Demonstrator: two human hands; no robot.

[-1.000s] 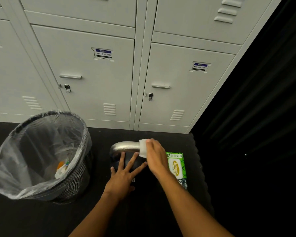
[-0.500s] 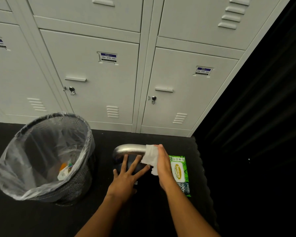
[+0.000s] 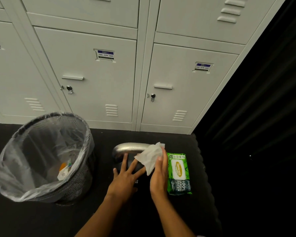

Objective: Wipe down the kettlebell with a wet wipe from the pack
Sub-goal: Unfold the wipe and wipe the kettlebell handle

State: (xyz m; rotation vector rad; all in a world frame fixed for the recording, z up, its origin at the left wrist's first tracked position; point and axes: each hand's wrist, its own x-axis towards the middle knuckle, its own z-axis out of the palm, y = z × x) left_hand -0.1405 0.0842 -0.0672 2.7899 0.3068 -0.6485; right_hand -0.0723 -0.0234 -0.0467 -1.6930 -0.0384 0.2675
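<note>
A black kettlebell with a silver handle (image 3: pixel 129 148) stands on the dark floor mat. My left hand (image 3: pixel 125 180) lies flat on its dark body with the fingers spread. My right hand (image 3: pixel 159 175) holds a white wet wipe (image 3: pixel 149 157) against the right end of the handle and the right side of the body. The green wet wipe pack (image 3: pixel 179 174) lies flat on the mat just right of my right hand. Most of the kettlebell's body is hidden under my hands.
A black mesh waste bin (image 3: pixel 46 158) lined with a clear bag stands to the left and holds some litter. Grey lockers (image 3: pixel 102 86) rise behind the mat. A dark wall or curtain (image 3: pixel 255 117) runs along the right side.
My right hand has slid the wipe from the top of the handle's right end down its right side, and the wipe has unfolded. The left hand stays flat on the kettlebell.
</note>
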